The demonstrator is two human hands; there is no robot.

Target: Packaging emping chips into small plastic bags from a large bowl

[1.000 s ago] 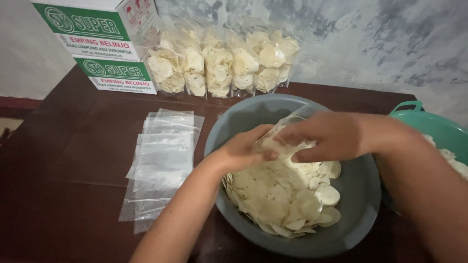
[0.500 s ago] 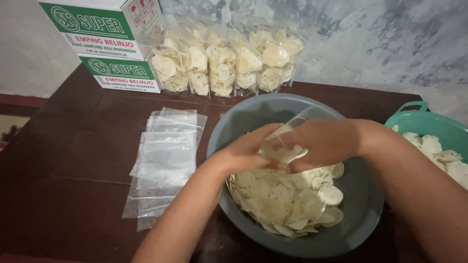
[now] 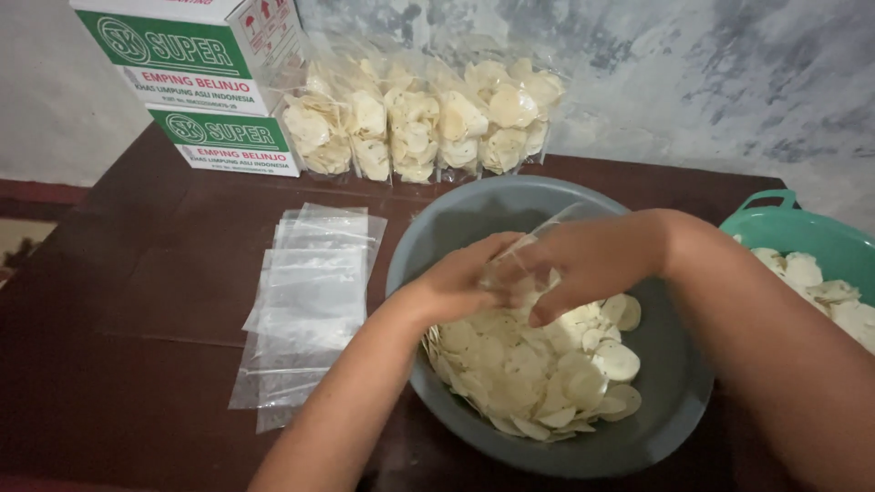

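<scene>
Centre of frame: a small clear plastic bag [image 3: 533,251] held over the grey basin [image 3: 474,219], its long axis running from lower left to upper right, the open mouth toward the upper right. The left hand [image 3: 456,282] pinches the bag's lower end; the right hand [image 3: 583,260] is curled around its middle, fingers pointing down-left toward the pale round chips [image 3: 529,374] heaped in the basin's lower half. Right edge: a green tub [image 3: 775,228] with a handle, also holding chips. Left of the basin: a fanned stack of empty clear bags [image 3: 305,301], flat on the dark brown table [image 3: 137,319]. Upper centre: a row of filled, upright chip packets [image 3: 419,114] against the wall. Upper left: two stacked white cartons [image 3: 196,82] with green and red label bands.
</scene>
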